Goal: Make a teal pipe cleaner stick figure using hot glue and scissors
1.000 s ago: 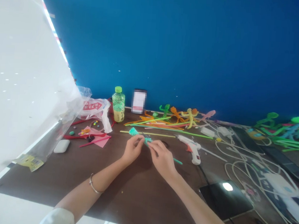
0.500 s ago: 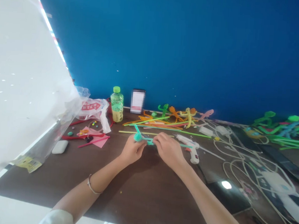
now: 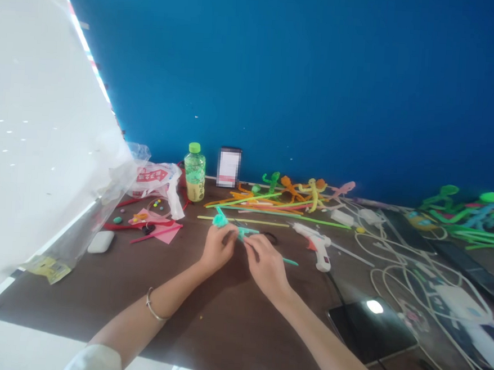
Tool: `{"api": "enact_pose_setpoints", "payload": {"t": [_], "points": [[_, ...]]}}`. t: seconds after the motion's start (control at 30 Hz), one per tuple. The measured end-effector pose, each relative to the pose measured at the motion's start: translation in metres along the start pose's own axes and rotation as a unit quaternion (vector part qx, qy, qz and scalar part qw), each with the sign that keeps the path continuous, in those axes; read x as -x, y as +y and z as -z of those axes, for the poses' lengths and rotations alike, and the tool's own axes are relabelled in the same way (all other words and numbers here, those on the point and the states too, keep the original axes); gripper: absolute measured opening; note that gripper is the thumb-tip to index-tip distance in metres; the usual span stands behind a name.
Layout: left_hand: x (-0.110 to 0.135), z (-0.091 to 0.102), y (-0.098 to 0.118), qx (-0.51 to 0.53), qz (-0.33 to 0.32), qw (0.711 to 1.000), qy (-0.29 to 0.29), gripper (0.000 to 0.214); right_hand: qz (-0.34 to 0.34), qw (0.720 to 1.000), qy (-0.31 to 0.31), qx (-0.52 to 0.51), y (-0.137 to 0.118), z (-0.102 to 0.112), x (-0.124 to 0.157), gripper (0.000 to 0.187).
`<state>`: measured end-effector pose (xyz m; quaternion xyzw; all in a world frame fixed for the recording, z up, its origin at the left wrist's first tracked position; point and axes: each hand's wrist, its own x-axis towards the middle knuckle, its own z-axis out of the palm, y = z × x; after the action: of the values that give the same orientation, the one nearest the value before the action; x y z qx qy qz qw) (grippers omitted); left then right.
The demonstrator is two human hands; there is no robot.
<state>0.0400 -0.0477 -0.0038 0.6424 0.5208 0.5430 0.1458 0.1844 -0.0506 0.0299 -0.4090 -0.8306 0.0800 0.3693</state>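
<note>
Left hand (image 3: 219, 249) and right hand (image 3: 265, 265) both pinching the teal pipe cleaner (image 3: 246, 230); vs earlier, I see right dropped lower, toward me.

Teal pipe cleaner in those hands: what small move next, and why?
Probably the right hand should wind the teal pipe cleaner once around the fluffy teal tuft: the left hand pinches that tuft, and a free tail lies past the right hand.

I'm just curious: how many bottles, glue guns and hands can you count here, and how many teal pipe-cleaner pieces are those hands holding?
Green-capped plastic bottle: 1
Hot glue gun: 1
Hands: 2, the left hand and the right hand
Teal pipe-cleaner piece: 1
Total: 5
</note>
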Motion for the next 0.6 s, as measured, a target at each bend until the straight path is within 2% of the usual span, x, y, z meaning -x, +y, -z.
{"api": "enact_pose_setpoints", "payload": {"t": [0.1,0.2,0.33,0.43,0.5,0.6], "points": [[-0.001,-0.003,0.000,0.122,0.070,0.989,-0.038,0.019,-0.015,0.999,-0.005,-0.050,0.010,0.000,0.000,0.019],[-0.002,-0.003,-0.001,0.161,0.056,0.982,-0.081,0.021,-0.028,0.997,-0.032,-0.069,0.022,0.007,-0.008,0.017],[-0.001,-0.001,-0.003,0.059,-0.039,0.991,-0.117,0.019,-0.035,0.994,-0.100,-0.031,0.032,0.022,-0.023,0.014],[-0.001,0.000,-0.005,-0.049,-0.131,0.986,-0.093,0.017,-0.039,0.990,-0.130,0.031,0.030,0.030,-0.029,0.015],[-0.002,0.001,-0.006,-0.100,-0.180,0.976,-0.064,0.017,-0.042,0.989,-0.128,0.068,0.024,0.032,-0.030,0.015],[-0.002,0.002,-0.006,-0.154,-0.206,0.965,-0.045,0.018,-0.039,0.989,-0.103,0.102,0.012,0.031,-0.028,0.015]]}}
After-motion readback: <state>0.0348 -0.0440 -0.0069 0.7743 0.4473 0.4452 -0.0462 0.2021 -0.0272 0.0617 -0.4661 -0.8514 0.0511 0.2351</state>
